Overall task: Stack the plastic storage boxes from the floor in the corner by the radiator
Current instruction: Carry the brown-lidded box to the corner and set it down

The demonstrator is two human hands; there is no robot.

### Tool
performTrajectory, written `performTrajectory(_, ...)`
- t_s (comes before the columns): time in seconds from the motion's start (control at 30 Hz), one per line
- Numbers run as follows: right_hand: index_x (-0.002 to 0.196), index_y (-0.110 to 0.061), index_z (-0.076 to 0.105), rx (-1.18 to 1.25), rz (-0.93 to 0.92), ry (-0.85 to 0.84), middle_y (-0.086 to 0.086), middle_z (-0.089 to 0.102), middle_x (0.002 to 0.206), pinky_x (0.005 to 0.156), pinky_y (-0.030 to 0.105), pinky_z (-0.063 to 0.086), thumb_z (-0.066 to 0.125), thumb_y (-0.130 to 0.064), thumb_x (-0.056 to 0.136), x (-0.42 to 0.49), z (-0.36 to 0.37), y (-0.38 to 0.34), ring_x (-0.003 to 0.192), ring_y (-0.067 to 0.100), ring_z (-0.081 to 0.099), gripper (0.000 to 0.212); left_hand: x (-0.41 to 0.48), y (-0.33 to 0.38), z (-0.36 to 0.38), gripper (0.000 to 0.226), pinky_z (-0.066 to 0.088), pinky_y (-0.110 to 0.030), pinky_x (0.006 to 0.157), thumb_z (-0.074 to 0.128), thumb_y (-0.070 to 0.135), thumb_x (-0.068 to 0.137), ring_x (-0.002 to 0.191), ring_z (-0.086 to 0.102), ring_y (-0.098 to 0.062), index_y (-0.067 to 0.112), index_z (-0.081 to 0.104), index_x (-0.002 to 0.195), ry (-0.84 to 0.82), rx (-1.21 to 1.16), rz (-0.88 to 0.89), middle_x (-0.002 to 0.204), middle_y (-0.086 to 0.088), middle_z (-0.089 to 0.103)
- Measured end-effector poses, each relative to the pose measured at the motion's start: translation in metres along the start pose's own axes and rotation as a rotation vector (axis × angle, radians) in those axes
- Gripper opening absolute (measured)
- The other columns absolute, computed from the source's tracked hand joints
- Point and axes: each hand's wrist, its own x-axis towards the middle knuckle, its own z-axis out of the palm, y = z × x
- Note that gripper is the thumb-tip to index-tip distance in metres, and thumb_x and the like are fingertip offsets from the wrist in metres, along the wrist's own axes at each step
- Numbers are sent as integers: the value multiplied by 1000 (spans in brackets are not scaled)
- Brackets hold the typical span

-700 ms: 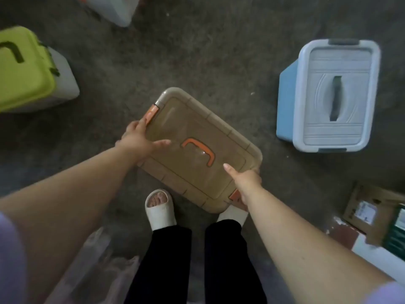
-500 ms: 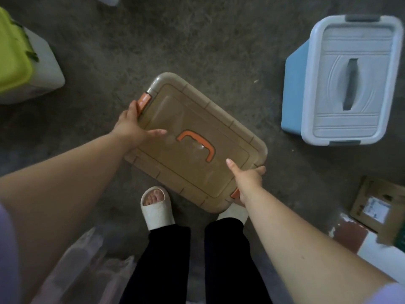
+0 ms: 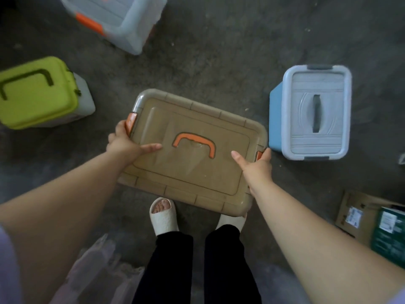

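A brown translucent storage box point(image 3: 192, 163) with an orange lid handle and orange side clips is held above the grey floor, in front of my feet. My left hand point(image 3: 126, 144) grips its left end by the orange clip, thumb lying on the lid. My right hand point(image 3: 256, 166) grips its right end at the other clip, thumb also on the lid. Three more boxes stand on the floor: a lime-lidded one point(image 3: 37, 93) at the left, a blue one with a grey lid point(image 3: 311, 113) at the right, and a clear one with orange clips point(image 3: 118, 18) at the top.
A cardboard carton point(image 3: 352, 213) with a dark green package point(image 3: 390, 235) lies on the floor at the lower right. Crumpled clear plastic point(image 3: 96, 266) lies at the lower left by my legs. My feet in white slippers point(image 3: 163, 216) stand just under the held box.
The brown box has risen and turned clockwise, so it now sits more square to me. My view has tilted up, which brings the clear box into sight at the top.
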Motion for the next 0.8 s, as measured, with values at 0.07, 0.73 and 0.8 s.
performTrajectory(0.07,152,-33,2,-44,-79,-2,8,24,157,104,48,38,77,-60,66,-27,-18,-29,139,34,34,117,-29,6,-32,127,36,-53,106,85,61,40,129,38,-35,37,16,143,19,-32,17,143,-8,30)
performTrajectory(0.73,152,-15,14,-202,-550,106,11,36,153,107,46,37,74,-58,72,-332,-201,-272,138,33,38,109,-289,105,-317,127,46,-37,82,74,77,33,109,54,-31,22,27,137,136,-207,194,126,-8,52)
performTrajectory(0.8,151,-16,18,-175,-601,124,12,39,150,103,46,41,75,-57,71,-370,-219,-294,134,34,43,106,-314,114,-351,125,48,-39,80,74,77,36,102,54,-29,21,28,137,156,-201,230,125,-9,52)
